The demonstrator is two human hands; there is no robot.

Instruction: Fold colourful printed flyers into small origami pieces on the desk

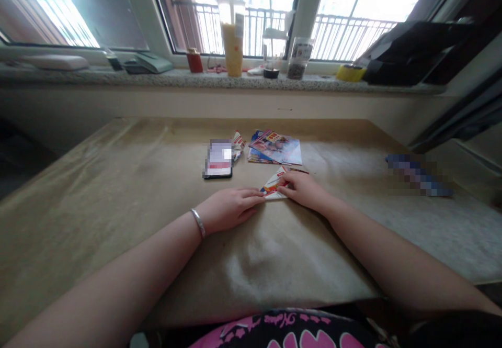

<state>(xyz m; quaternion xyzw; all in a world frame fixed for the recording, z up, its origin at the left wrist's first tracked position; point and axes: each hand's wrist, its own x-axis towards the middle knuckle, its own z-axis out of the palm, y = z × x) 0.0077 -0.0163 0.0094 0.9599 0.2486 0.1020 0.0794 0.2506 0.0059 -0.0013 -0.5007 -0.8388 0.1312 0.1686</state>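
Observation:
A small folded piece of printed paper (270, 184), white with red, yellow and blue, lies on the table between my hands. My left hand (231, 206) rests flat, its outstretched fingertips touching the paper's left corner. With bent fingers, my right hand (300, 188) grips the paper's right part and covers some of it. Just beyond is a stack of colourful printed sheets (276, 146). To the left of the stack stands a crumpled or folded printed paper piece (238, 144), beside a phone (218, 159) with a blurred, lit screen.
A brown cover (157, 170) spreads over the table. At the far right lies a blurred blue flat item (418, 175). The stone windowsill (157, 79) carries a tall yellow drink cup (232, 44), a red-brown jar (194, 61), clear containers (300, 57), yellow tape (351, 73) and a black bag (408, 55).

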